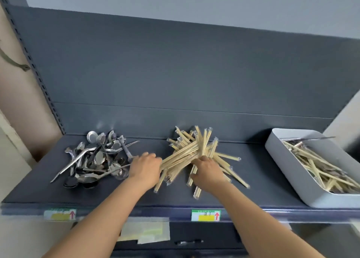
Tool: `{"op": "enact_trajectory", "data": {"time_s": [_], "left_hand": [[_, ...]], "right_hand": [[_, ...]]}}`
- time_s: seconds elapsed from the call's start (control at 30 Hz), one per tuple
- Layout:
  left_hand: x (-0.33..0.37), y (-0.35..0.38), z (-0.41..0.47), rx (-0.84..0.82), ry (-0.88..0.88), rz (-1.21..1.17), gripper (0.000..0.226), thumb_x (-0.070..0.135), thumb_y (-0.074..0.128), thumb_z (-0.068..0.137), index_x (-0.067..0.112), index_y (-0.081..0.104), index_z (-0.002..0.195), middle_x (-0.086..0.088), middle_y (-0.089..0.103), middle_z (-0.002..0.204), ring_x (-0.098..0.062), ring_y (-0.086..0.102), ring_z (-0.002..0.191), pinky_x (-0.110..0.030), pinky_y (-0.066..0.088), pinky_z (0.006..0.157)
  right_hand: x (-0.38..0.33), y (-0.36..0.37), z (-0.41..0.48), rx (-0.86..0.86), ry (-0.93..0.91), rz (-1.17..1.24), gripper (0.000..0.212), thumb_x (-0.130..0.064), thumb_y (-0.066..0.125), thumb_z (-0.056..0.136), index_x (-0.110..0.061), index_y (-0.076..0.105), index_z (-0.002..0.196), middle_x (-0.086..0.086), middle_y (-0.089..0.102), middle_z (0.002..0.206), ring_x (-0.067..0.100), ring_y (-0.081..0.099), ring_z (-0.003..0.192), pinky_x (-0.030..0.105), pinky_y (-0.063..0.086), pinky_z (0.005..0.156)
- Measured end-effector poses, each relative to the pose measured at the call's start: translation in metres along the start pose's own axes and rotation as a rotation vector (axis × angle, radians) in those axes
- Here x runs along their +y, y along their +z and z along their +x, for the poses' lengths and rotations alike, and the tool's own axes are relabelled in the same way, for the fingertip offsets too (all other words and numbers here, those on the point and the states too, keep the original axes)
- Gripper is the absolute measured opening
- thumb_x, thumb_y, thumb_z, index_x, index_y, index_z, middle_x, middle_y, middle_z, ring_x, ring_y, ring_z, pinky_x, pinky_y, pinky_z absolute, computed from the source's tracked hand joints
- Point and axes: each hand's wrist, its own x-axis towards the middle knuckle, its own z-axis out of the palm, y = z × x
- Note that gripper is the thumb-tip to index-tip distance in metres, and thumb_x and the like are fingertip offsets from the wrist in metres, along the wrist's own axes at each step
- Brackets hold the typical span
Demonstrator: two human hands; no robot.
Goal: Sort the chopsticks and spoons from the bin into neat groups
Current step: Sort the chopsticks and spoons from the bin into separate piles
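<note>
— Looking down from the head camera, what lies on the dark shelf [253,172]?

— Three groups. A heap of metal spoons [97,158] sits at the left, a loose pile of wrapped wooden chopsticks [196,150] in the middle, and a white bin [288,166] at the right, with more chopsticks and some spoons mixed inside.

— And the hands?

— Both are on the middle pile. The left hand [145,170] is curled around a bundle of chopsticks at the pile's left edge, just beside the spoons. The right hand [207,173] presses into the pile's centre, fingers bent among the sticks; whether it actually grips any, I cannot tell.

— Anything below?

— Two labels with red arrows [206,215] on the shelf's front edge.
</note>
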Motion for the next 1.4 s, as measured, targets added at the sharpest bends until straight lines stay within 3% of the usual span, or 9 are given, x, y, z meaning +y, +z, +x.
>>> {"op": "enact_trajectory", "data": {"time_s": [0.33, 0.6, 0.83, 1.1, 1.3, 1.4], "left_hand": [[0.159, -0.033, 0.037, 0.062, 0.181, -0.066, 0.024, 0.019, 0.049, 0.094, 0.021, 0.062, 0.114, -0.001, 0.062, 0.114, -0.024, 0.056, 0.109, -0.037, 0.048, 0.084], [0.296, -0.051, 0.064, 0.139, 0.255, -0.145, 0.029, 0.03, 0.046, 0.098, 0.021, 0.059, 0.122, 0.001, 0.058, 0.12, -0.022, 0.05, 0.116, -0.036, 0.045, 0.088], [0.39, -0.062, 0.087, 0.189, 0.341, -0.208, 0.029, 0.03, 0.046, 0.099, 0.02, 0.06, 0.122, 0.002, 0.059, 0.118, -0.021, 0.051, 0.113, -0.035, 0.043, 0.088], [0.465, -0.055, 0.141, 0.093, 0.459, -0.133, 0.017, 0.023, 0.05, 0.095, 0.018, 0.064, 0.102, -0.002, 0.062, 0.107, -0.023, 0.053, 0.105, -0.036, 0.042, 0.085], [0.498, -0.035, 0.201, 0.003, 0.471, -0.12, 0.024, 0.014, 0.049, 0.094, 0.018, 0.061, 0.114, -0.001, 0.061, 0.11, -0.022, 0.054, 0.104, -0.036, 0.045, 0.087], [0.506, -0.028, 0.227, -0.03, 0.5, -0.156, 0.036, 0.002, 0.045, 0.089, 0.018, 0.056, 0.12, -0.002, 0.057, 0.115, -0.023, 0.05, 0.111, -0.038, 0.044, 0.092]], "right_hand": [[0.142, -0.038, -0.065, 0.164, 0.166, -0.029, 0.043, -0.029, 0.055, 0.09, -0.021, 0.053, 0.132, 0.006, 0.05, 0.127, 0.027, 0.045, 0.12, 0.035, 0.039, 0.096], [0.265, -0.073, -0.108, 0.243, 0.218, -0.028, 0.046, -0.033, 0.057, 0.09, -0.02, 0.052, 0.134, 0.008, 0.05, 0.131, 0.03, 0.045, 0.122, 0.037, 0.04, 0.1], [0.352, -0.079, -0.125, 0.217, 0.305, -0.016, 0.037, -0.031, 0.055, 0.091, -0.021, 0.056, 0.127, 0.005, 0.053, 0.123, 0.027, 0.046, 0.118, 0.035, 0.042, 0.094], [0.427, -0.077, -0.106, 0.134, 0.43, -0.026, 0.039, -0.033, 0.054, 0.091, -0.02, 0.054, 0.129, 0.005, 0.053, 0.126, 0.025, 0.046, 0.119, 0.035, 0.042, 0.096], [0.471, -0.081, -0.078, 0.072, 0.481, 0.008, 0.036, -0.027, 0.048, 0.093, -0.019, 0.055, 0.127, 0.004, 0.055, 0.125, 0.024, 0.047, 0.121, 0.033, 0.042, 0.098], [0.484, -0.08, -0.065, 0.054, 0.511, 0.02, 0.035, -0.023, 0.046, 0.094, -0.017, 0.053, 0.127, 0.006, 0.055, 0.123, 0.026, 0.053, 0.116, 0.032, 0.044, 0.09]]}}
